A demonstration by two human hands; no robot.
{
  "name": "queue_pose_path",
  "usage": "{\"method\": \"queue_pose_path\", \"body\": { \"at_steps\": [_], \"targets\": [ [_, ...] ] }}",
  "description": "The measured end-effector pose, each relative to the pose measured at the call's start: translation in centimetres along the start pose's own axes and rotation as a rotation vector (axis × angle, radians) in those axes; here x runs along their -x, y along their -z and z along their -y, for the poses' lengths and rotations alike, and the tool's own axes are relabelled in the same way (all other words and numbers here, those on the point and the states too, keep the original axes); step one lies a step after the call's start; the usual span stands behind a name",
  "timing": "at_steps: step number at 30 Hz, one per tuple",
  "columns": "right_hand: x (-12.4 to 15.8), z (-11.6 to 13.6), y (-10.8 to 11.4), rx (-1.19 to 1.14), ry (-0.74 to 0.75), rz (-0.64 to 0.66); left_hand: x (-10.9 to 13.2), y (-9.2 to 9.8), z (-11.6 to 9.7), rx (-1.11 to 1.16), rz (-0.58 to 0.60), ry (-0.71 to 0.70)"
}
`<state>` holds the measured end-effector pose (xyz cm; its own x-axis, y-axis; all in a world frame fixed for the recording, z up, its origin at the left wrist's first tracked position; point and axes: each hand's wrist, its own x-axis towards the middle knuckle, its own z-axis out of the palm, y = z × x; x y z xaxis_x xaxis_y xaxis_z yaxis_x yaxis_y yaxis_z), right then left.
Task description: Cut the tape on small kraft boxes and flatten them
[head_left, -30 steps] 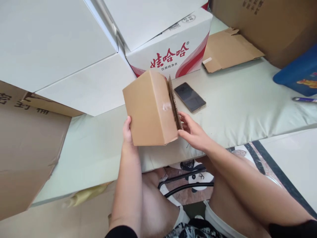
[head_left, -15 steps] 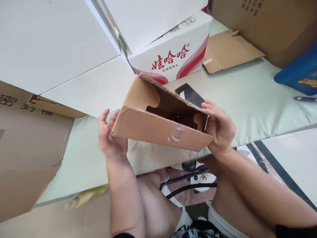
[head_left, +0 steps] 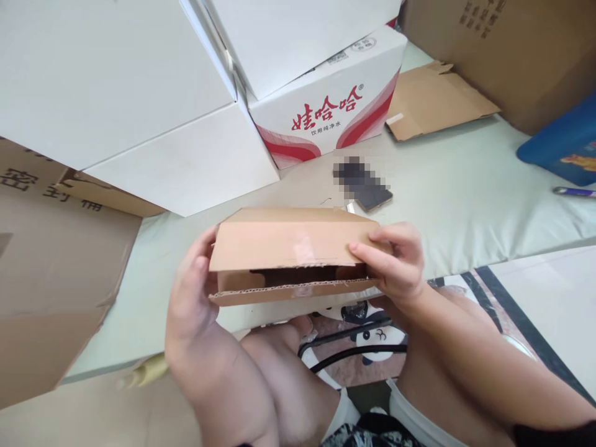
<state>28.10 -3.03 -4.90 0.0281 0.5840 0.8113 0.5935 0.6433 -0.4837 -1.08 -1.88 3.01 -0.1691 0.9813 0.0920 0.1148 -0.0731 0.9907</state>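
Note:
A small brown cardboard box is held up over the near edge of the padded surface. One long flap is folded over its top, leaving a dark gap along the side facing me. My left hand grips the box's left end, thumb near the corner. At the right end, my right hand is closed on the box, with fingers lying on the folded flap. A strip of clear tape shows on that flap. Beyond the box lies a black phone, partly blurred by pixels.
A white and red water carton stands behind, beside big white boxes. Flattened cardboard lies at back right, near a blue container and a pen. A large brown carton stands at left.
The box has been turned and lowered: its wide opening has become a narrow gap, with a flap now over the top. My right fingers have moved onto that flap. More of the phone shows.

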Motion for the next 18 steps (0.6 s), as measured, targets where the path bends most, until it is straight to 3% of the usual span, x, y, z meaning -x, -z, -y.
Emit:
{"method": "queue_pose_path", "body": {
  "at_steps": [4,8,13,18],
  "targets": [
    [0.0,0.6,-0.7,0.054,0.098,0.054,0.4,1.2,-0.5,-0.074,0.112,0.001],
    [0.2,0.5,-1.3,0.012,-0.013,0.133,0.5,2.0,-0.7,-0.122,0.157,0.047],
    [-0.1,0.0,-1.6,-0.207,-0.124,0.187,0.6,3.1,-0.4,-0.229,0.246,0.05],
    [0.0,-0.2,-1.8,-0.375,-0.169,0.439,0.1,2.7,0.4,-0.351,0.089,0.209]
  ]
}}
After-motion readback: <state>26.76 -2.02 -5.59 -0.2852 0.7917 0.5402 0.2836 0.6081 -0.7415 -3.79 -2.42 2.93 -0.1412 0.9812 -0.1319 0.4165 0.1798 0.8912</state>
